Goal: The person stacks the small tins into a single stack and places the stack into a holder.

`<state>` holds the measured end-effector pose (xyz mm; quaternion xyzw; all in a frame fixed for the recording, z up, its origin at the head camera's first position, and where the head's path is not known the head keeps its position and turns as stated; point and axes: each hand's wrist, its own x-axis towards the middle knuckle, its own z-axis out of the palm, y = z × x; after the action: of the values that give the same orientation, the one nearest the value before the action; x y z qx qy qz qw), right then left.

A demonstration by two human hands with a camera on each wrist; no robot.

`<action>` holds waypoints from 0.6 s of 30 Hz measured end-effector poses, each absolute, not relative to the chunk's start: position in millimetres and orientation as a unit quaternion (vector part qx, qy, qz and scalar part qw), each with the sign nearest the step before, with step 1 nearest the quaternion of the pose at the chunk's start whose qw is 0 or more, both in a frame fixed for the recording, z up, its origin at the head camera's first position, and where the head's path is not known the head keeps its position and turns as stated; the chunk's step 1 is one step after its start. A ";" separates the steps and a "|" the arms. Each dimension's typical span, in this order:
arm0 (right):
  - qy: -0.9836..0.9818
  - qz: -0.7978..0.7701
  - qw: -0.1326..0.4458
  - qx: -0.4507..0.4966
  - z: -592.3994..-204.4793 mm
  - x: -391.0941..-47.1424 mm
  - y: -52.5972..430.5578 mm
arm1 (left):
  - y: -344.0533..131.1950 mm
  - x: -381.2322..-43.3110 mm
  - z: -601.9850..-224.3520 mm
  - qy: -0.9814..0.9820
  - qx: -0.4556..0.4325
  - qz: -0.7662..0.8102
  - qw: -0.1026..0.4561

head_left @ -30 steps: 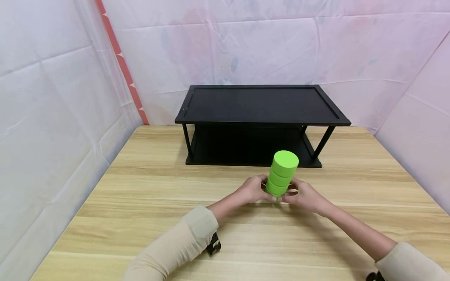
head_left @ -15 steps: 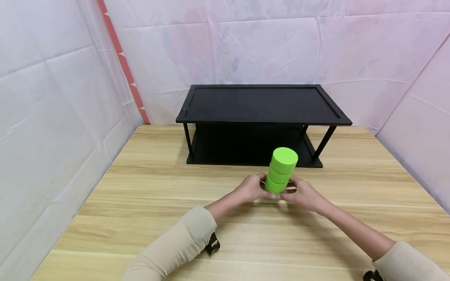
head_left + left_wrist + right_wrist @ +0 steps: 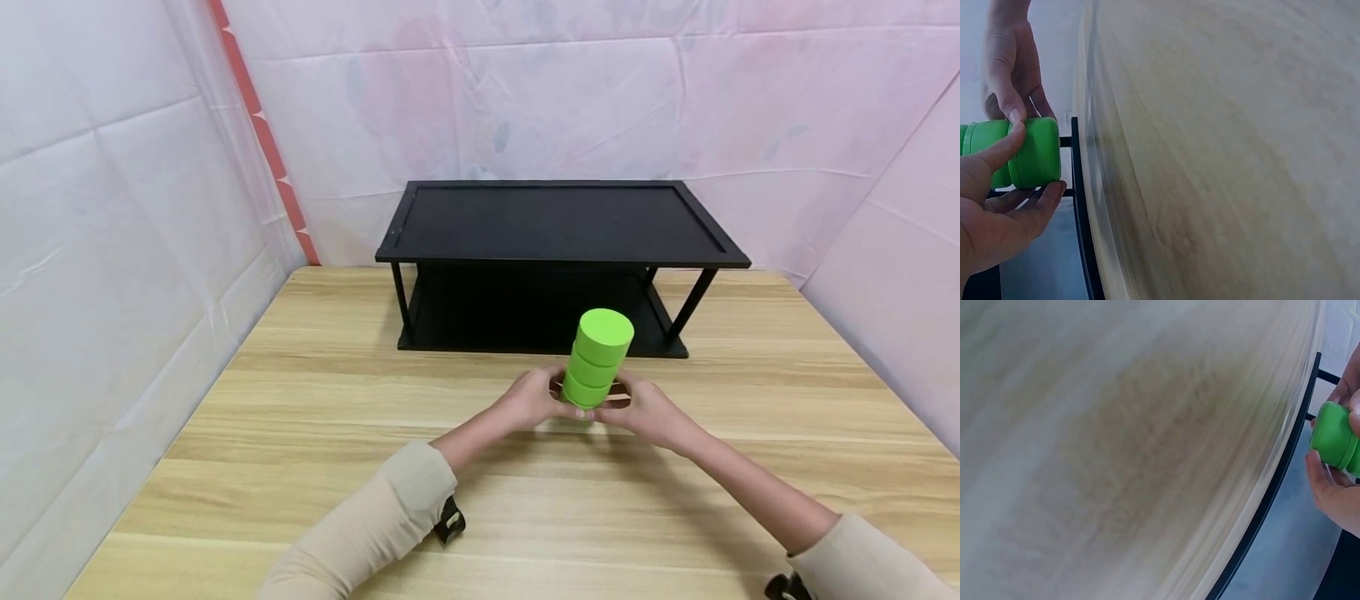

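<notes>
In the head view a bright green cylinder point(image 3: 597, 360), made up of several stacked round sections, stands nearly upright between the two hands, in front of the black rack. My left hand point(image 3: 531, 398) grips its lower part from the left, while my right hand point(image 3: 651, 410) holds the same part from the right. Both thumbs meet on the near side, and the far fingers are partly hidden behind the cylinder. The left wrist view shows thumb and fingers curled round the lowest green section point(image 3: 1038, 153), whose underside looks slightly apart from the tabletop.
A two-level black rack point(image 3: 562, 221) stands toward the back of the wooden table point(image 3: 315, 400), its lower board just beyond the hands. White patterned cloth point(image 3: 540, 100) hangs behind and along both sides. Black straps point(image 3: 450, 521) show under the sleeves.
Both hands and the green cylinder have shifted slightly forward, toward the rack, and a little to the left. The grip looks the same.
</notes>
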<state>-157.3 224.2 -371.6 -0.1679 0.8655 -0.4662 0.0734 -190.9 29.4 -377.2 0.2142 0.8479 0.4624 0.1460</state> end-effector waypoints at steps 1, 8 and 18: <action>0.866 -0.466 0.072 -0.168 -371.6 -157.4 223.8 | 29.0 -190.8 -377.1 0.847 0.214 0.465 0.145; 0.865 -0.467 0.062 -0.175 -372.4 -158.1 220.6 | 25.4 -191.3 -377.8 0.831 0.217 0.491 0.142; 0.864 -0.468 0.043 -0.180 -370.0 -160.7 214.1 | 17.1 -195.1 -376.1 0.816 0.236 0.512 0.128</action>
<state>-160.7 214.1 -370.0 -0.1796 0.8640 -0.4685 0.0428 -195.1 17.1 -376.1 0.2363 0.8157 0.5121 0.1285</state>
